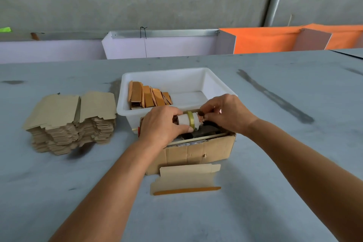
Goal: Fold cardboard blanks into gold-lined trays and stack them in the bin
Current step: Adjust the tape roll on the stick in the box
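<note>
1. The roll (189, 122) lies sideways over the cardboard box (198, 153), just in front of the bin (220, 82).
2. My left hand (161, 125) grips its left end; right hand (225, 114) pinches the right end (picking at something, I think).
3. The blank (186, 179) waits nearer me.

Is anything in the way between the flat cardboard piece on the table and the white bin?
Yes. The brown cardboard box sits between the blank and the white bin, and both hands, left hand and right hand, hold a roll above it.

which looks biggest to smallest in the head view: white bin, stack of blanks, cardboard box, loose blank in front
1. white bin
2. stack of blanks and cardboard box: look alike in extent, and hands hide part of the box, so unranked
3. loose blank, smallest though nearest the camera
</note>
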The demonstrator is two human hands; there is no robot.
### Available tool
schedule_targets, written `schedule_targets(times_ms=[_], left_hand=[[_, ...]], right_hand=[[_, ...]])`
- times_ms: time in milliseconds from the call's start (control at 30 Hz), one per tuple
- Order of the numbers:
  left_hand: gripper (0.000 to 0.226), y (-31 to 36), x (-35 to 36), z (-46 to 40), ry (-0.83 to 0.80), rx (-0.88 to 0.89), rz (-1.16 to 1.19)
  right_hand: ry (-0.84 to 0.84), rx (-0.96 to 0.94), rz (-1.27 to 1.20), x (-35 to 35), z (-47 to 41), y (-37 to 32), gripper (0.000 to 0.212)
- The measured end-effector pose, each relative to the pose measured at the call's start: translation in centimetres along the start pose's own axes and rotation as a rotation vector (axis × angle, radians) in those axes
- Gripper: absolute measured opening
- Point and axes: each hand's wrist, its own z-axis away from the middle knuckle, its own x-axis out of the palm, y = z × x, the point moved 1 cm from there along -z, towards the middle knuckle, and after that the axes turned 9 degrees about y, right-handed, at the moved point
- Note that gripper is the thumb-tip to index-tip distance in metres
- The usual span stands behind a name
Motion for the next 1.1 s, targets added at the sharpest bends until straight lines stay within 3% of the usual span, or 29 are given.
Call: schedule_targets(times_ms=[200, 400, 667, 900, 1100], left_hand=[[0.036, -0.1, 0.0, -0.1, -0.005, -0.039, 0.048], [0.051, 0.2, 0.2, 0.0, 0.022, -0.005, -0.039], [0.041, 0.3, 0.0, 0.0, 0.023, 0.0, 0.016], [0.053, 0.5, 0.2, -0.2, 0.027, 0.034, -0.052], [0.051, 0.6, 0.3, -0.2, -0.002, 0.039, -0.031]], right_hand=[[-0.013, -0.181, 0.006, 0.2, 0.6, -2.0, 0.024], [-0.011, -0.245, 0.172, 0.8, -0.3, -2.9, 0.015], [-0.006, -0.1, 0.044, 0.7, -0.8, -2.6, 0.011], [-0.104, -0.185, 0.201, 0.9, -1.0, -3.7, 0.014], [-0.057, -0.22, 0.167, 0.9, -1.0, -3.6, 0.009]])
